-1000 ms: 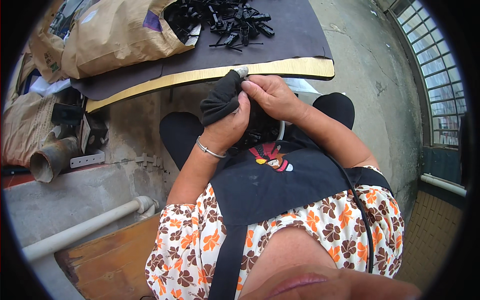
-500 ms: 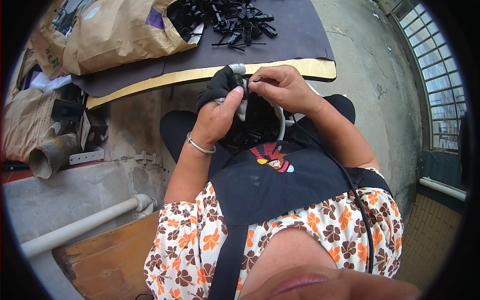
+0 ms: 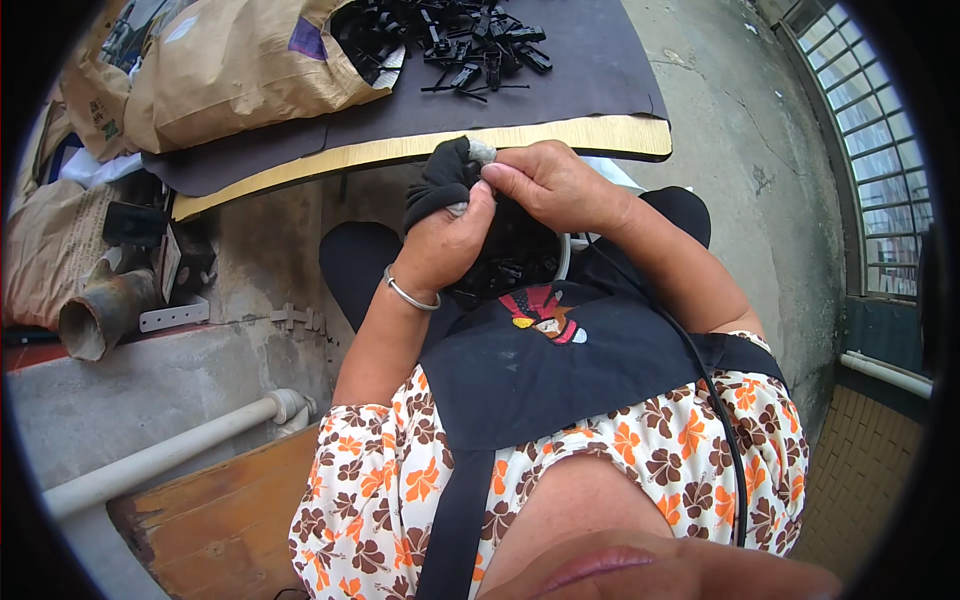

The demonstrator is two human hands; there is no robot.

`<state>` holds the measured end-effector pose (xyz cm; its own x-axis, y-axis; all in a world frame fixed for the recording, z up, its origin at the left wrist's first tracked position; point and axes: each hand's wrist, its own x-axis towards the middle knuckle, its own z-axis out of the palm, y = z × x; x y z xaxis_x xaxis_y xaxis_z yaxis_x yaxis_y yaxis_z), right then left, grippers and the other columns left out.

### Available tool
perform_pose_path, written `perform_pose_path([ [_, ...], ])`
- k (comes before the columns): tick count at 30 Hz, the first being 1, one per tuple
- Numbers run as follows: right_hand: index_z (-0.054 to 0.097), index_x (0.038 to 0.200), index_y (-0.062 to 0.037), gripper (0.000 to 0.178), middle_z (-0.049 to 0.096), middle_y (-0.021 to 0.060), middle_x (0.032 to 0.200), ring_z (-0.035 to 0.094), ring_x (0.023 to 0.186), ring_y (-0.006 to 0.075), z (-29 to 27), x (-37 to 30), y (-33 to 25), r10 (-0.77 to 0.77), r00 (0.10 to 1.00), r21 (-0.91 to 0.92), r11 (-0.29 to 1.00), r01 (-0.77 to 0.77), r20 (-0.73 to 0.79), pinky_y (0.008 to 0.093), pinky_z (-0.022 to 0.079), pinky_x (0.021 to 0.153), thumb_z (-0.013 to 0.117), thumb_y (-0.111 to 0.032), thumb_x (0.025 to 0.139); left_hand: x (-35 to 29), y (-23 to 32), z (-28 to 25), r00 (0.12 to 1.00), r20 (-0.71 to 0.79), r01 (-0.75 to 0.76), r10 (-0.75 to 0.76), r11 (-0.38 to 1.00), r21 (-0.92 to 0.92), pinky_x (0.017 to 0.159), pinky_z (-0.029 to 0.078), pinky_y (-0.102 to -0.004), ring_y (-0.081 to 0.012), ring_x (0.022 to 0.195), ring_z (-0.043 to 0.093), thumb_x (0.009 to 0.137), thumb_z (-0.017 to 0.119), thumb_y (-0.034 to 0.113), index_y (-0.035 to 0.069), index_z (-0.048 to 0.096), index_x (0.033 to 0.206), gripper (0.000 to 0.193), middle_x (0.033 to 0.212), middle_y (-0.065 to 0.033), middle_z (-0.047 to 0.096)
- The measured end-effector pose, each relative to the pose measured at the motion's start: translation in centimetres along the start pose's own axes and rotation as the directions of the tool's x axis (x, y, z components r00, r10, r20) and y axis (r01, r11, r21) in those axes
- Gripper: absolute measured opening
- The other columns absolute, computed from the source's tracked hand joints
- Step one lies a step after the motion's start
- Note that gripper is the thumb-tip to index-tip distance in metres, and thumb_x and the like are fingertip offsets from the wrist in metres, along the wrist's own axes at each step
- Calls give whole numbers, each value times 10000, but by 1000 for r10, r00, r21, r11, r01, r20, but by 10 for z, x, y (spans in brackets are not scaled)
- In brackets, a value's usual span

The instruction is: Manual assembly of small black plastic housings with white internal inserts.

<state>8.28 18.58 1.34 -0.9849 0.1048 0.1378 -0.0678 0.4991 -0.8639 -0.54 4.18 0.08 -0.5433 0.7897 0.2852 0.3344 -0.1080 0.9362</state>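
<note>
My left hand (image 3: 445,215), partly covered by a black glove with grey wrapped fingertips, is closed in front of my body. A small black plastic part is in its fingers, mostly hidden by them. My right hand (image 3: 550,185) is bare and meets the left one, thumb and forefinger pinched together at the left fingertips. What sits in that pinch cannot be made out. Beneath both hands, between my knees, a white-rimmed bucket (image 3: 564,258) holds black plastic parts (image 3: 500,272).
Ahead stands a table (image 3: 590,95) with a dark cover and a pale wooden edge. On it lie a pile of black clip-like parts (image 3: 490,50) and a brown paper sack (image 3: 230,70) spilling more. A rusty pipe (image 3: 95,315) is at left, a barred window (image 3: 880,150) at right.
My hands have drawn closer together. The left hand has turned and its fingers curl in more, hiding the black part seen before. My right hand has shifted slightly left and lower.
</note>
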Motion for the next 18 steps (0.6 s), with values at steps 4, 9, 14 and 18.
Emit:
perform_pose_path([
  [4,538,745,10,316,483,99,576,418,555,142,20,1,12,-27,996,62,998,32,-84,314,407,557,468,-230,939,-5,-6,4,987,-67,-127,148,958,256,658,444,-327,-306,741,563,816,487,32,-20,544,879,99,846,-166,567],
  [9,524,727,3,333,496,45,605,417,606,98,34,9,24,-1,997,200,980,16,-71,293,413,592,452,-236,948,-12,-18,5,987,-80,-100,141,919,382,670,445,-339,-298,730,552,827,484,50,-14,531,842,81,809,-147,545],
  [14,538,750,5,339,507,-20,651,418,655,63,35,16,22,56,998,290,956,-44,-32,259,415,625,441,-243,960,-7,-18,10,949,-281,-71,146,963,261,675,446,-337,-301,732,553,833,494,63,-12,530,830,84,816,-146,548],
  [18,585,822,6,257,555,66,672,473,593,125,6,19,28,-16,980,-118,993,-8,-198,277,427,586,524,-225,918,-1,-14,-4,997,-73,46,-22,937,345,743,455,-335,-318,807,569,834,536,124,-15,565,939,176,919,-167,584],
])
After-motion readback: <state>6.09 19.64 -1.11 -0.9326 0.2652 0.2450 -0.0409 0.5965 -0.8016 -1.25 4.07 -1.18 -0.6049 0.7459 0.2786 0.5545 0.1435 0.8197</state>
